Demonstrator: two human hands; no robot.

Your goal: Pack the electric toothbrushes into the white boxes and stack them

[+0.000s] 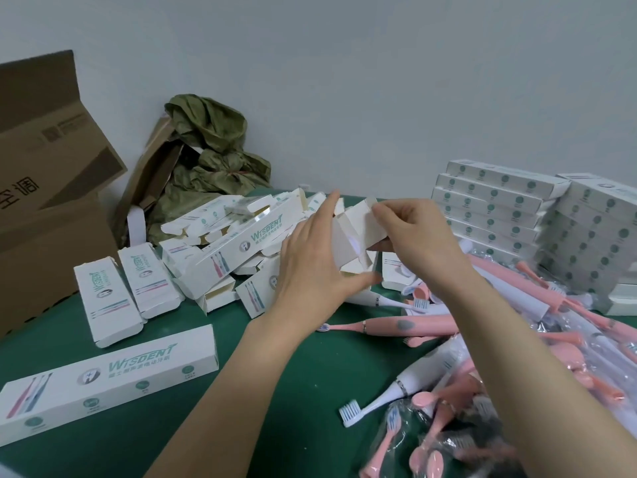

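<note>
Your left hand [310, 263] holds the open white box [351, 236] above the green table [275, 391]. The thumb is hooked under its near lower edge and the fingers run up its left side. Your right hand [413, 239] pinches the box's upper flap between thumb and forefinger, with the other fingers curled loosely behind. The box's long axis runs away from you, its open end faces you, and its flaps are spread. Something pale shows inside, possibly a toothbrush handle, though the view is too blurred to be sure.

Just beyond and left of the box is a pile of empty boxes [220, 243], lying at all angles. A closed box [110, 377] lies at front left, lengthwise across the table with its right end slightly farther from you. A pink toothbrush [396, 326] lies below your hands with its long axis left to right and its bristles pointing left. A white toothbrush [389, 391] lies diagonally with its head toward you and to the left. The stacked boxes [493, 205] stand at right against the wall.
</note>
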